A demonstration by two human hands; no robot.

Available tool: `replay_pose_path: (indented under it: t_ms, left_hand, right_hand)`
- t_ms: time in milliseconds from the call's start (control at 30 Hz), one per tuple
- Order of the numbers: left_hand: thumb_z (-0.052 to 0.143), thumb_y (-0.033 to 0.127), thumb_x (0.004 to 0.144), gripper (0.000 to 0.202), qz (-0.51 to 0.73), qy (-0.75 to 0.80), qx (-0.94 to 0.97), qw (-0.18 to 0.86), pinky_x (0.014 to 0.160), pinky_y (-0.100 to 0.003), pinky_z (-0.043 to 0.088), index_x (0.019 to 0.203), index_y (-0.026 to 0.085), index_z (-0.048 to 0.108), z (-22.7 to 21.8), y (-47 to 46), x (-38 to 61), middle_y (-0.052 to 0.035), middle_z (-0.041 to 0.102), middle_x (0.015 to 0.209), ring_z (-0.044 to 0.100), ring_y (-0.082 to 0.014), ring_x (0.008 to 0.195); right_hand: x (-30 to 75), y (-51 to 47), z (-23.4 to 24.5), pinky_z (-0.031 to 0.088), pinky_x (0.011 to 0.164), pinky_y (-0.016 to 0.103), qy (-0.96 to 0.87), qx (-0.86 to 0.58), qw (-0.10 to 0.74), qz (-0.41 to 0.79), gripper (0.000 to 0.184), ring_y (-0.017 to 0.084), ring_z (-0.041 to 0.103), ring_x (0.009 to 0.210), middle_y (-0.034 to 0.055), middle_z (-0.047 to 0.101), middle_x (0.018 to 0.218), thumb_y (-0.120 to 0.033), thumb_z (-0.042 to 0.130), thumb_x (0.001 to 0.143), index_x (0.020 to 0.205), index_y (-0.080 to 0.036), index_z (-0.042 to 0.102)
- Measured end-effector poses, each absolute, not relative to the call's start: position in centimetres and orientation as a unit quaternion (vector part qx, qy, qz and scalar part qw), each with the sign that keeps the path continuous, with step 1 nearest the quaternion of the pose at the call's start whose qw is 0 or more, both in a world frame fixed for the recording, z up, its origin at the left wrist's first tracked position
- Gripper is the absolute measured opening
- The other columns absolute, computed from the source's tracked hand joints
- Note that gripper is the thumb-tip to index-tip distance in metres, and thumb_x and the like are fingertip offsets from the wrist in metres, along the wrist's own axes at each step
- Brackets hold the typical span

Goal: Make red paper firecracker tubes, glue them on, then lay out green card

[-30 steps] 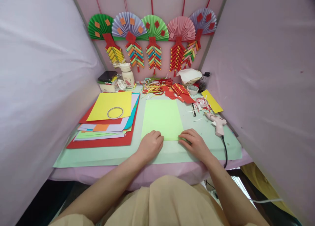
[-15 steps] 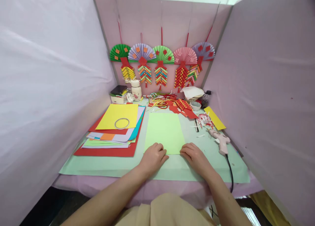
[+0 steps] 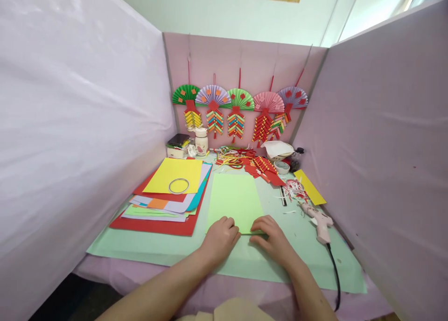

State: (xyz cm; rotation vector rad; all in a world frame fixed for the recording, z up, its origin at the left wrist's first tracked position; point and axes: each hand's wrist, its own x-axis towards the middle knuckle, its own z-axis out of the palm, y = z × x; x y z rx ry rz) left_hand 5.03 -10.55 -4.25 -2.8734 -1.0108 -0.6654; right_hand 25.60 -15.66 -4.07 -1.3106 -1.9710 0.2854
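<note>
A light green sheet of paper lies flat in front of me, with a narrow strip along its near edge slightly raised or folded. My left hand is closed on the near left part of that edge, thumb and fingers together. Over the near right corner is my right hand, its thumb apart from its bent fingers and the fingertips on or just above the paper. The hands cover both near corners.
Coloured paper is stacked at left under a yellow sheet carrying a silver ring. A glue gun with its cord lies at right, near paper scraps. Red firecracker pieces and a bottle stand farther back. Paper fans hang behind.
The camera view has tilted up, so everything sits lower. My right hand has moved inward along the near edge and its thumb has spread from the fingers. My left hand keeps its place.
</note>
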Motion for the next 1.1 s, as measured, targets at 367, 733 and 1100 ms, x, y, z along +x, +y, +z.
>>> replay_pose_path:
  t_ms: [367,733,1100]
  left_hand:
    - [0.052,0.019,0.089,0.024,-0.251,-0.332,-0.908,0.047,0.06,-0.028,0.037,0.066,0.017,0.059,-4.7,-10.6,5.1,-0.0041,0.055,0.076,0.047,-0.0167,0.073]
    - [0.048,0.026,0.092,0.015,-0.543,-0.383,-0.724,-0.182,0.066,-0.025,0.041,0.085,0.02,0.059,-1.5,-10.2,2.3,-0.0014,0.057,0.076,0.052,-0.0137,0.071]
    - [0.072,0.044,0.073,0.029,-0.673,-0.372,-0.35,-0.535,0.062,-0.02,0.044,0.084,0.019,0.062,-1.3,-8.1,2.3,0.0027,0.058,0.074,0.052,-0.0093,0.066]
  right_hand:
    - [25.6,-15.7,-5.0,0.045,0.079,0.04,-0.796,-0.484,0.363,-0.017,0.012,0.021,0.055,0.09,0.0043,0.062,0.092,-0.016,0.053,0.092,0.093,-0.024,0.062]
    - [25.8,-16.6,-5.0,0.046,0.086,0.051,-0.584,-0.552,0.579,-0.136,0.053,0.029,0.048,0.107,0.015,0.045,0.117,-0.027,0.062,0.085,0.133,-0.021,0.041]
    - [25.6,-16.6,-5.1,0.048,0.082,0.046,-0.674,-0.503,0.528,-0.116,0.026,0.025,0.055,0.096,0.0098,0.054,0.103,-0.016,0.059,0.084,0.109,-0.023,0.056]
